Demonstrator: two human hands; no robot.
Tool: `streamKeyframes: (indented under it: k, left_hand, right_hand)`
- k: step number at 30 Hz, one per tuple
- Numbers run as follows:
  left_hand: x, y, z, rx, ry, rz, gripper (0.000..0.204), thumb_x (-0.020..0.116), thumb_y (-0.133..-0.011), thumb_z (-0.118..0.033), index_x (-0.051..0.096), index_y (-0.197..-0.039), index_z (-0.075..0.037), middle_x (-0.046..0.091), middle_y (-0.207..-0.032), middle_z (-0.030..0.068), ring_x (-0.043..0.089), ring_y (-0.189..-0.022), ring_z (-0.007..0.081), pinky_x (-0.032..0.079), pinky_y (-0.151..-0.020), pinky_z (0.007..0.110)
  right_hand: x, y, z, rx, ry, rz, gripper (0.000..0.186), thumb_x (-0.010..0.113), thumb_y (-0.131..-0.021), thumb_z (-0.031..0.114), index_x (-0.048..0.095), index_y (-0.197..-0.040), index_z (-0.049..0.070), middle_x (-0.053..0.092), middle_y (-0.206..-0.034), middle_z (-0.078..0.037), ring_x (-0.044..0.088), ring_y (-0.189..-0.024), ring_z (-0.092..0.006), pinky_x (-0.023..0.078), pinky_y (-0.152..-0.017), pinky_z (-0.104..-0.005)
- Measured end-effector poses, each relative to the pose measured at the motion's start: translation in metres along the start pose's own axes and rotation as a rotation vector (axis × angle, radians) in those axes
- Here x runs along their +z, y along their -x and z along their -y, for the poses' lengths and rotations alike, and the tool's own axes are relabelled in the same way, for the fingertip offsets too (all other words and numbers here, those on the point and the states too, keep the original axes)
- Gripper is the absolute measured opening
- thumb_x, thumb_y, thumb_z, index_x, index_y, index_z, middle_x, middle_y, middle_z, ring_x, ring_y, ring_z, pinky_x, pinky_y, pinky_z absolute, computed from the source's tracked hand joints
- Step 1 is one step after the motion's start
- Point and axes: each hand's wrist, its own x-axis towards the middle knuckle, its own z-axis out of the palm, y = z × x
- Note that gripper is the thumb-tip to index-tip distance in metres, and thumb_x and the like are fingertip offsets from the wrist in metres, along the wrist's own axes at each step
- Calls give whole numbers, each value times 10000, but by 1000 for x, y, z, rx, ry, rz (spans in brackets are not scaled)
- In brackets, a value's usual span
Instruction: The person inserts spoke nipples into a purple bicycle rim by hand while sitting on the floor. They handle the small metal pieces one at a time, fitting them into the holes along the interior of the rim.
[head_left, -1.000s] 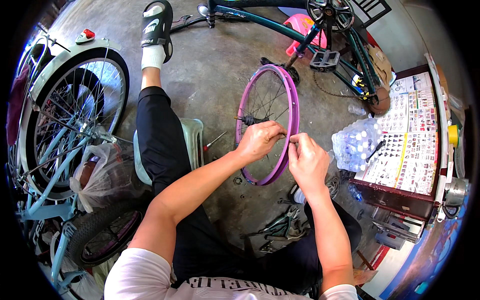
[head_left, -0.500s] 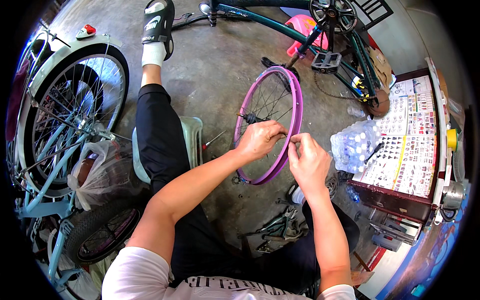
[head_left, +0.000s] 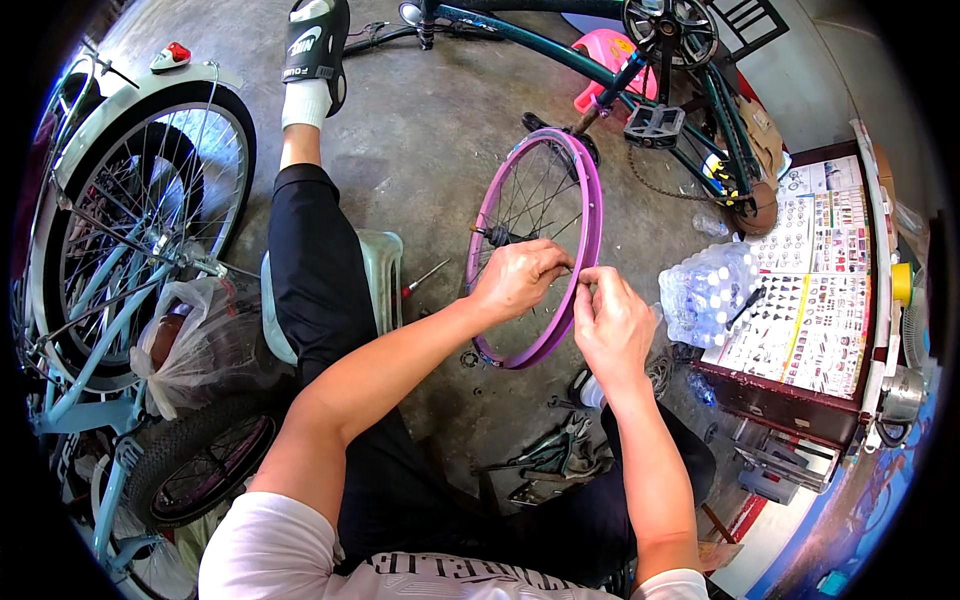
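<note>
A purple bicycle wheel rim (head_left: pixel 594 205) stands tilted in front of me, with thin spokes (head_left: pixel 535 207) running out from a dark hub (head_left: pixel 497 236). My left hand (head_left: pixel 518 282) reaches across the rim's open face. Its thumb and forefinger are pinched just inside the rim, on what looks like a spoke's outer end. On the rim's outer right side, my right hand (head_left: pixel 614 325) is closed in a pinch with its fingertips against the rim. Whatever small thing lies between those fingertips is hidden.
A screwdriver (head_left: pixel 427 278) lies by a pale green stool (head_left: pixel 390 265). Pliers and tools (head_left: pixel 560 450) are on the floor near my right leg. Wrapped bottles (head_left: pixel 710 290) sit beside a chart-covered cabinet (head_left: pixel 820 320). A dark green bike frame (head_left: pixel 540 45) lies ahead; a light-blue bicycle (head_left: pixel 75 390) stands left.
Both hands keep their pinch at nearly the same place on the rim. The right hand has moved very slightly left, and the whole view has shifted a little.
</note>
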Motion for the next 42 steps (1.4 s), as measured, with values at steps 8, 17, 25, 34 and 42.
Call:
streamKeyframes:
  k: [8,17,25,34,42]
  left_hand:
    - [-2,-2,1,-29,3,-13,126,729,-904,-31,738,-1029,-25,753,-1001,124,746,-894,341,600,-759,409]
    - [-1,-1,1,-8,15,-5,131,728,-904,-31,740,-1034,-19,757,-1013,128,750,-901,340,603,-764,406]
    - [-3,0,2,-8,15,11,145,725,-905,-28,744,-1048,-22,758,-1016,136,750,-904,345,604,-777,407]
    - [0,7,-5,64,-12,36,134,719,-904,-36,746,-1035,-28,757,-1026,118,747,-909,326,604,-789,399]
    - [1,10,-9,-71,145,-10,273,550,-933,65,681,-1166,9,747,-1038,152,762,-838,261,608,-733,374]
  right_hand:
    - [-7,-4,3,-141,70,-86,164,770,-902,160,669,-1011,91,752,-895,-97,733,-764,-330,560,-654,-433]
    - [-3,-4,7,6,19,-36,134,761,-899,137,682,-999,95,755,-861,-106,732,-737,-339,553,-629,-449]
    - [-7,-5,-2,130,-382,-88,70,700,-944,113,660,-986,75,593,-680,-12,560,-547,-171,424,-505,-315]
    - [-15,-11,-49,788,-1572,228,146,482,-955,130,607,-927,61,418,-666,46,356,-527,-54,253,-455,-231]
    - [1,-4,-24,355,-524,144,397,762,-981,323,618,-1093,-30,468,-610,0,441,-573,-88,363,-537,-323]
